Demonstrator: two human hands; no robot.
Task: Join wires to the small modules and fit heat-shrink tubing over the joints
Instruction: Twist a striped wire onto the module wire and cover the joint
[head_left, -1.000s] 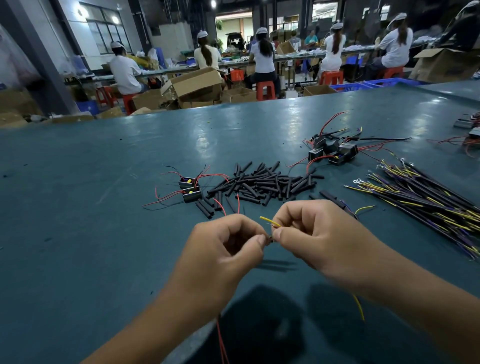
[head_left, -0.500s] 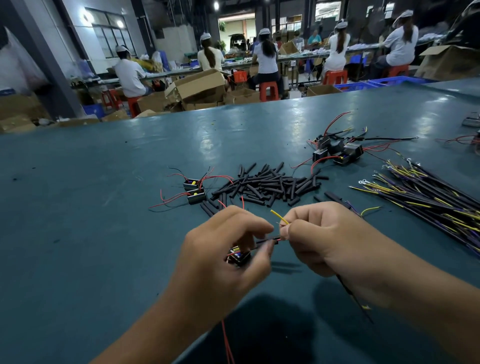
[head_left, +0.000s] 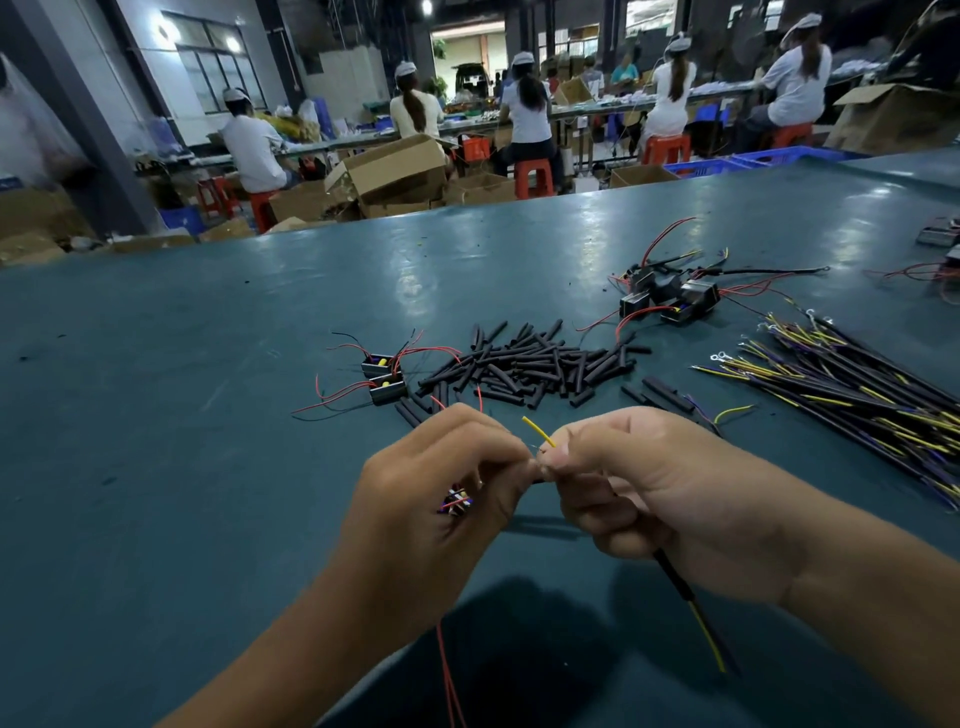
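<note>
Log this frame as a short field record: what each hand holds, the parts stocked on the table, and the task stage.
left hand: grips a small module, fingertips pinching at the joint
right hand: pinches a yellow wire at the joint; its sleeved lead trails below the palm
joint: fingertips of both hands meet there; the wire ends themselves are hidden
heat-shrink pieces: loose pile beyond the hands
modules on table: two, left of the pile
wire bundle: far right
table: teal
stage: joining wire to module, tubing not yet over the joint
</note>
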